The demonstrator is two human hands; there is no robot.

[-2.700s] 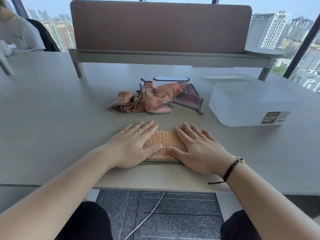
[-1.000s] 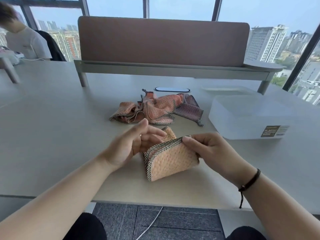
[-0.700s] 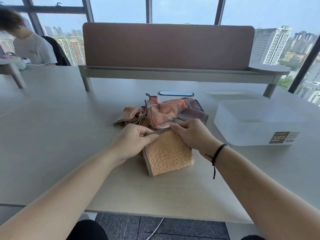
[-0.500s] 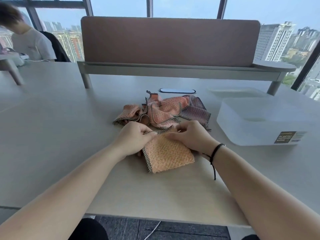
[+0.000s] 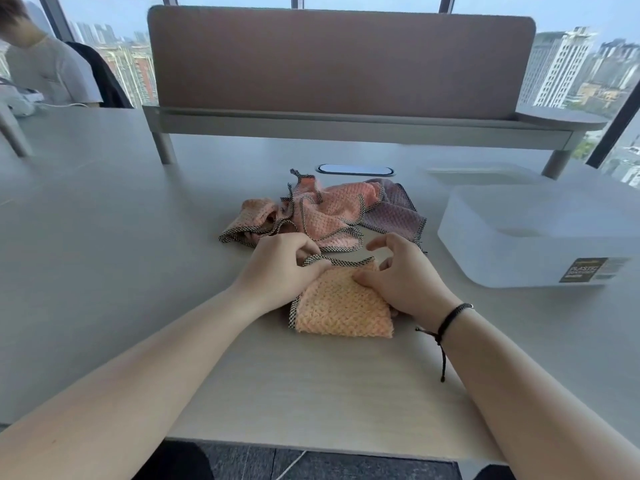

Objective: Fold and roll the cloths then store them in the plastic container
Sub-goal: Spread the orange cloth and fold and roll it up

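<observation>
the folded orange cloth, lifted a second ago, is now laid flat on the bench; its far hem is pinched by the left hand, the right hand loosened over it, rolling seemingly next.

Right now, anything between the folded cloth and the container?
Nothing visible. Bare table lies between the folded cloth and the container to its right. The cloth pile sits behind, off that line. The container's lid looks to be off.
</observation>
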